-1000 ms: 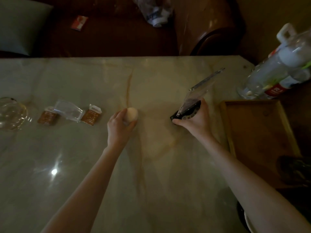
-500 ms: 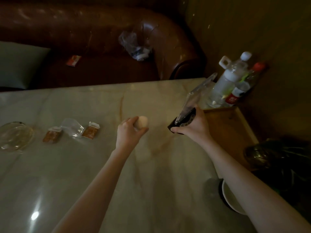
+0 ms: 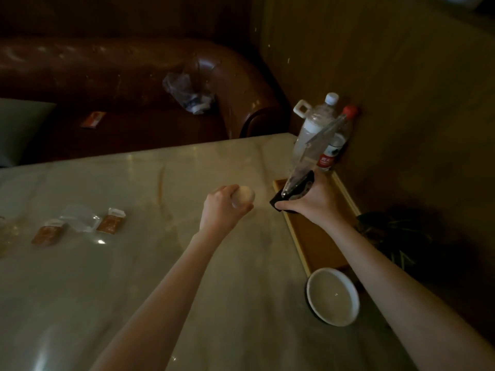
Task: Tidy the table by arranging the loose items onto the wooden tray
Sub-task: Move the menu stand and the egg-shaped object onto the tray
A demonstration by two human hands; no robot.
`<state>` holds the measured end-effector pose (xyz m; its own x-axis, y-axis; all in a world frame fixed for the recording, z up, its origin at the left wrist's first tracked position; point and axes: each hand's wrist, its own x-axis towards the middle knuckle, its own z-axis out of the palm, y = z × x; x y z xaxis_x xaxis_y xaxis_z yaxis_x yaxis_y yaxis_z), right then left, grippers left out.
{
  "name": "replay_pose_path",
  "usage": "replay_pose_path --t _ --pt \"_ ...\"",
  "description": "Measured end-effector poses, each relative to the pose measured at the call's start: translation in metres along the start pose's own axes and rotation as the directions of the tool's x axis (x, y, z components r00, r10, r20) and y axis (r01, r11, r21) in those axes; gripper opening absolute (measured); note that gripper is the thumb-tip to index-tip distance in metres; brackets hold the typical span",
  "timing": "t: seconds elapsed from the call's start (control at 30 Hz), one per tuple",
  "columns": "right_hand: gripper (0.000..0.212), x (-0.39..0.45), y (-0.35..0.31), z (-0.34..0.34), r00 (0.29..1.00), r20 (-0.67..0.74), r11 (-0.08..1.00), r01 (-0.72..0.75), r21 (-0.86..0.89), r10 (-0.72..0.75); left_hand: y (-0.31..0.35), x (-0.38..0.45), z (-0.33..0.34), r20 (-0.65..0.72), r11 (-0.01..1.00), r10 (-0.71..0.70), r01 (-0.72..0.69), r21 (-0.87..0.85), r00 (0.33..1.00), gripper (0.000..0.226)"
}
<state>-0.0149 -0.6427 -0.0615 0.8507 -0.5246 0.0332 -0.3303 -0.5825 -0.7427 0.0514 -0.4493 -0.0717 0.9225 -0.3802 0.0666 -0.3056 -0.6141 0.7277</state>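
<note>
My left hand (image 3: pixel 222 207) grips a pale round ball-like item (image 3: pixel 246 196) above the marble table (image 3: pixel 134 277), left of the tray. Over the wooden tray's (image 3: pixel 313 236) far end, my right hand (image 3: pixel 310 203) grips a clear plastic bag with dark contents (image 3: pixel 300 180); the bag's top sticks up toward the bottles. Two small brown packets (image 3: pixel 111 224) (image 3: pixel 48 234) and a clear plastic wrapper (image 3: pixel 79 218) lie on the table at the left.
A white bowl (image 3: pixel 332 295) sits at the tray's near end. Plastic bottles (image 3: pixel 318 129) stand beyond the tray by the wall. A brown leather sofa (image 3: pixel 120 84) runs behind the table. A dark plant (image 3: pixel 396 236) sits right of the tray. Glassware shows at the left edge.
Both hands have moved right with their items; the right hand and its bag went from the table surface to above the tray's far end. The view has swung right.
</note>
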Motion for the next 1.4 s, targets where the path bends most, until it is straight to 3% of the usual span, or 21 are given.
replay_pose_path --t 0.3,0.47,0.63,0.87,1.4 --pt "0.108 0.033 0.041 -0.023 0.997 -0.021 0.987 -0.073 0.144 0.077 0.041 0.019 0.06 0.027 1.0 0.027 -0.026 -0.007 0.999 0.054" --pt "0.129 0.055 0.063 -0.016 0.975 -0.088 0.964 -0.185 0.189 0.204 0.046 0.034 0.091 0.013 1.0 0.021 -0.021 -0.005 1.0 0.054" --pt "0.126 0.076 0.09 -0.006 0.938 -0.163 0.942 -0.274 0.196 0.307 0.041 0.054 0.123 0.032 1.0 0.018 -0.018 -0.004 0.999 0.053" --pt "0.117 0.099 0.117 0.022 0.896 -0.184 0.876 -0.322 0.36 0.405 0.03 0.074 0.169 -0.011 1.0 0.006 -0.006 0.013 1.0 0.05" --pt "0.116 0.106 0.141 0.035 0.874 -0.244 0.874 -0.316 0.37 0.42 0.007 0.079 0.209 -0.067 0.937 0.151 -0.121 0.328 0.986 0.048"
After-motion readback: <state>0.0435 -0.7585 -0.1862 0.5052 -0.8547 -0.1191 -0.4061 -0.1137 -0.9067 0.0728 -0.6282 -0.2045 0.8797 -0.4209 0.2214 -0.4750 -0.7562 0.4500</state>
